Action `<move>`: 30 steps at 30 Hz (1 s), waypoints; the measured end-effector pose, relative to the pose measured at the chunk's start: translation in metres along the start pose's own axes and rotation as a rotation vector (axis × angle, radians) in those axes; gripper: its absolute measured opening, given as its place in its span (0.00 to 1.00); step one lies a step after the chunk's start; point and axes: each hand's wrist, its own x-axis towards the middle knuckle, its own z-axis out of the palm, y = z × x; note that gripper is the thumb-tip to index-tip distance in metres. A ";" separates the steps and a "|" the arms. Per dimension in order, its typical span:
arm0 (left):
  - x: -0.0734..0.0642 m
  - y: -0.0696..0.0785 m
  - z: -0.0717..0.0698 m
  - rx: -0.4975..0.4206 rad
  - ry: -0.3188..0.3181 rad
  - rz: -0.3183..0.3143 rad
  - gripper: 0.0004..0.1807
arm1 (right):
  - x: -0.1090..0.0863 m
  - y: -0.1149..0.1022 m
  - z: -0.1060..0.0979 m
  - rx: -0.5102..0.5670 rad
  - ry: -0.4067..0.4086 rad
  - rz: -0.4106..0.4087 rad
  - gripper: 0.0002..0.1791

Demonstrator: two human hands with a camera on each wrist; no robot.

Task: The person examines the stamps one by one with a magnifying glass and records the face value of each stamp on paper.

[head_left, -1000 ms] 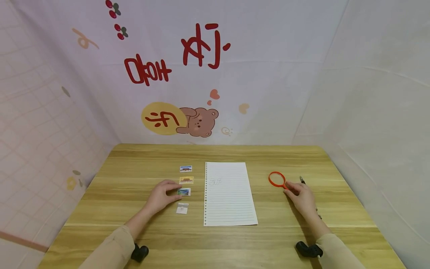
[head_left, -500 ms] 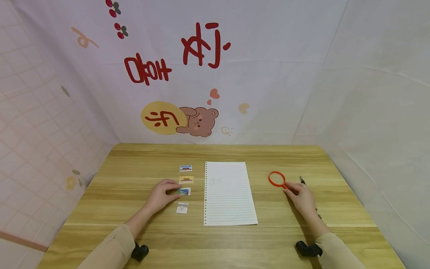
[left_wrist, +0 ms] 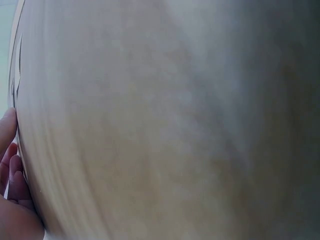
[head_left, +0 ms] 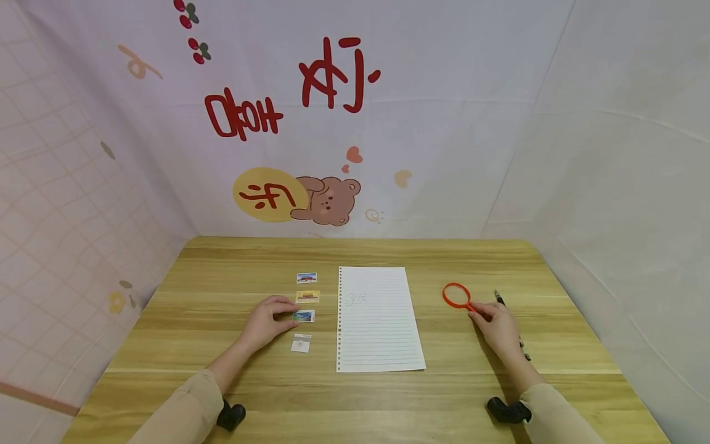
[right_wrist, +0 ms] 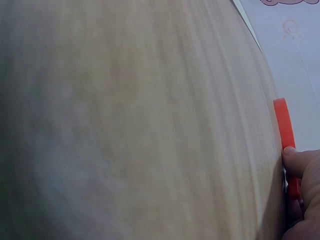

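Observation:
My right hand (head_left: 497, 324) pinches the handle of a red-rimmed magnifying glass (head_left: 445, 295), whose round frame lies low over the table. In the right wrist view its red part (right_wrist: 284, 122) shows beside the thumb. My left hand (head_left: 267, 324) rests on the table, thumb and forefinger spread at the left edge of a green-and-blue postage stamp (head_left: 305, 317). Above that stamp lie a yellow stamp (head_left: 307, 296) and a blue one (head_left: 307, 278); below it is a pale grey-white stamp (head_left: 301, 343). The left wrist view shows only fingers (left_wrist: 7, 130) and blurred wood.
A lined, hole-punched sheet (head_left: 379, 333) with faint handwriting lies between the hands. Partly behind the right hand lies a dark pen (head_left: 500, 298). The wooden table (head_left: 355, 407) meets a printed cloth wall (head_left: 444, 172) at the back and plain cloth at the sides.
Both hands have stayed almost still. The magnifying glass, stamps and sheet show no clear movement.

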 end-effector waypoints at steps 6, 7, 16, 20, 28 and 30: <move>0.000 0.000 -0.001 -0.017 0.001 -0.004 0.15 | 0.000 0.000 0.001 0.006 0.023 0.022 0.10; 0.000 0.000 -0.001 -0.016 0.001 -0.006 0.15 | 0.000 0.000 0.001 0.010 0.024 0.026 0.10; 0.000 -0.002 0.000 -0.010 -0.005 -0.013 0.15 | 0.000 -0.015 0.000 0.058 0.009 0.053 0.10; 0.000 -0.002 0.000 -0.009 -0.003 -0.011 0.15 | 0.002 -0.036 0.006 0.115 -0.046 0.020 0.10; 0.000 -0.004 0.001 -0.013 -0.003 -0.028 0.15 | 0.009 -0.095 0.031 0.243 -0.136 -0.042 0.09; 0.000 -0.004 0.001 -0.012 -0.005 -0.029 0.15 | 0.010 -0.110 0.039 0.266 -0.150 -0.055 0.09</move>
